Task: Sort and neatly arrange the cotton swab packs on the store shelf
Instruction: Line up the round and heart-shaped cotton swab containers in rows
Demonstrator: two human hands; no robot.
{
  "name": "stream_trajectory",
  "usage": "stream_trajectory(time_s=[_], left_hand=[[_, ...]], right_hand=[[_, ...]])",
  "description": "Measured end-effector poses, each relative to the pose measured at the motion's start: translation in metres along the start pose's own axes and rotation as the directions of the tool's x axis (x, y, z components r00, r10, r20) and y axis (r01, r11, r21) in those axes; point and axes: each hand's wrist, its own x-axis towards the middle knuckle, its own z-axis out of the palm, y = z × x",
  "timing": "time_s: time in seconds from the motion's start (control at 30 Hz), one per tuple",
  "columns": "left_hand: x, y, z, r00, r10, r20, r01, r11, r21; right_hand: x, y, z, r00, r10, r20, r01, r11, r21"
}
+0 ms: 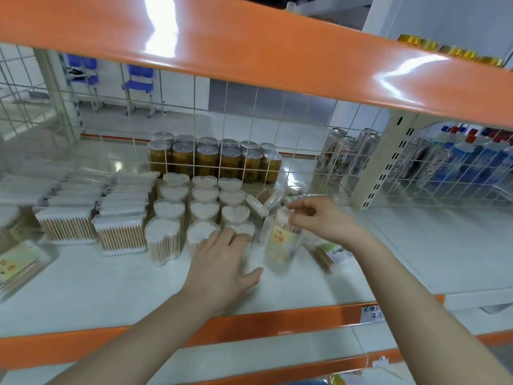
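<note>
White store shelf (83, 284), swab packs in rows.
Your left hand (222, 262) is resting spread on the heart-shaped tubs (200, 209) (steadying them), while your right hand (313, 218) is pinching a clear pack (280, 243) to place it.

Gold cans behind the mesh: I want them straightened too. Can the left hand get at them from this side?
Probably not: the wire mesh stands between the left hand and the gold cans, and rows of heart-shaped swab tubs fill the shelf before it.

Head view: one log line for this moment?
left hand: resting on heart-shaped swab tubs | right hand: pinching top of clear yellow-labelled swab pack
</note>
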Motion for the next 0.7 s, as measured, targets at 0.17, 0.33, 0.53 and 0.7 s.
stream_trajectory(time_s=[0.17, 0.33, 0.53, 0.7], left_hand=[[0.019, -0.018, -0.005, 0.99, -0.015, -0.14, 0.007, 0.998, -0.058], [0.047, -0.035, -0.005, 0.993, -0.097, -0.075, 0.098, 0.995, 0.012], [0.074, -0.051, 0.007, 0.992, -0.118, 0.045, 0.112, 0.987, 0.115], [0.087, -0.051, 0.011, 0.971, -0.188, 0.145, 0.167, 0.975, 0.149]], right_hand=[[0.017, -0.005, -0.034, 0.994, -0.041, -0.105, 0.03, 0.994, -0.106], [0.044, -0.004, -0.041, 0.973, -0.096, -0.208, 0.071, 0.99, -0.125], [0.079, -0.001, -0.031, 0.945, -0.204, -0.257, 0.165, 0.972, -0.166], [0.109, 0.001, -0.014, 0.94, -0.257, -0.225, 0.2, 0.948, -0.247]])
